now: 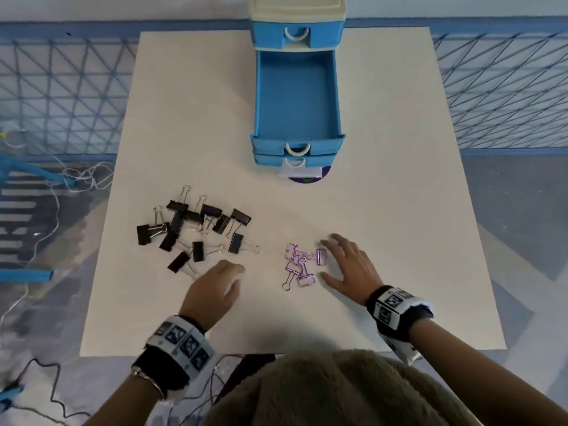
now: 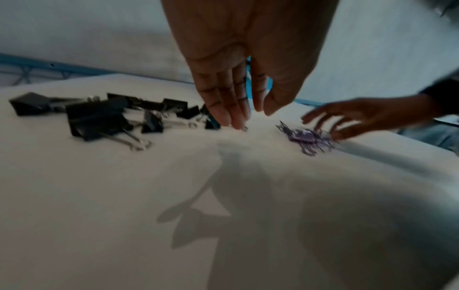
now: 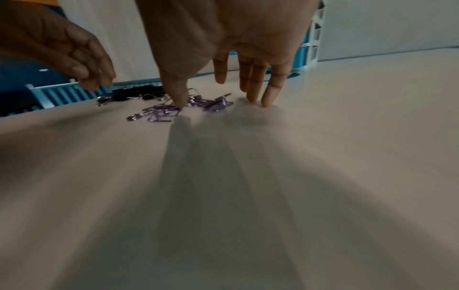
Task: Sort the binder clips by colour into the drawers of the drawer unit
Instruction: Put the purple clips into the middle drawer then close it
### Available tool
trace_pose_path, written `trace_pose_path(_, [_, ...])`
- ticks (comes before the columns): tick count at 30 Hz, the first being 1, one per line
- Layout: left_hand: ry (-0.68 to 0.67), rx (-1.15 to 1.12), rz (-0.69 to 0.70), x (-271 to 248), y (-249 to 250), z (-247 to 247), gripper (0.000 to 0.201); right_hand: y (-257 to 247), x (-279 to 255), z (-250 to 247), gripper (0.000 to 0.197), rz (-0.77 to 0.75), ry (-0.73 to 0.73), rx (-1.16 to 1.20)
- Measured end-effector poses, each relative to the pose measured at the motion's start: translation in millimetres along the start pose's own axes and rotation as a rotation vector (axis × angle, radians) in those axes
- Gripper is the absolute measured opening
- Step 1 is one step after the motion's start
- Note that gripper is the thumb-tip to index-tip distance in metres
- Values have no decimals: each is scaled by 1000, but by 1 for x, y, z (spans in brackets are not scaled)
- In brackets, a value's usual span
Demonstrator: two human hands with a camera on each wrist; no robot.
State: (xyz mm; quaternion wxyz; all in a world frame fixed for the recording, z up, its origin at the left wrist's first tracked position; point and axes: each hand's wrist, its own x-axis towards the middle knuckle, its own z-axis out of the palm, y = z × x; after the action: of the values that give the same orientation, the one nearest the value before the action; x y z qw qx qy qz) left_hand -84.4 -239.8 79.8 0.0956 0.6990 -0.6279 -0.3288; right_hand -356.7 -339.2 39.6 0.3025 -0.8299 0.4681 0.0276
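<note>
Several black binder clips [image 1: 196,232] lie in a loose pile at the left of the white table [image 1: 384,195]; the same black clips [image 2: 99,115] fill the left of the left wrist view. A small heap of purple clips [image 1: 302,265] lies to their right, and shows as purple clips [image 3: 174,109] in the right wrist view. My left hand [image 1: 215,287] hovers between the two piles, fingers relaxed, holding nothing. My right hand [image 1: 347,265] is spread just right of the purple clips, thumb and fingertips on the table beside them. The blue drawer unit [image 1: 296,29] stands at the far edge with its middle drawer [image 1: 296,96] pulled out.
A second lower drawer front [image 1: 293,162] sits under the open one, slightly out. Bare table lies to the right of my right hand and along the near edge. Blue mesh fencing [image 1: 61,87] and loose cables [image 1: 80,179] surround the table.
</note>
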Motion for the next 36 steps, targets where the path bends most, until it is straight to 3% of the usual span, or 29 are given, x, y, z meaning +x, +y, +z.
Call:
trace_pose_path(3, [-76, -16, -11, -6, 6, 26, 59, -10, 10, 5, 61, -95, -38, -34])
trace_pose_path(6, [-73, 29, 44, 8, 21, 39, 43, -20, 16, 7, 45, -116, 6, -33])
trace_pose_path(9, [-63, 131, 132, 28, 36, 46, 49, -25, 17, 6, 29, -86, 70, -25])
trace_pose_path(12, [-48, 210, 195, 48, 46, 49, 57, -22, 13, 2, 36, 42, 37, -17])
trace_pose_path(15, [-129, 327, 177, 66, 52, 50, 67, -21, 2, -2, 38, 120, 111, 65])
trace_pose_path(20, [-263, 490, 205, 86, 52, 47, 63, -33, -11, 3, 38, 19, 123, 111])
trace_pose_path(26, [-173, 355, 96, 92, 50, 42, 29, -54, -9, 20, 36, -162, 43, 3])
trace_pose_path(30, [-133, 171, -18, 87, 44, 39, 28, -56, -6, 29, 39, -172, 16, -108])
trace_pose_path(36, [52, -138, -91, 77, 33, 39, 30, -51, -3, 28, 34, -70, 8, -75])
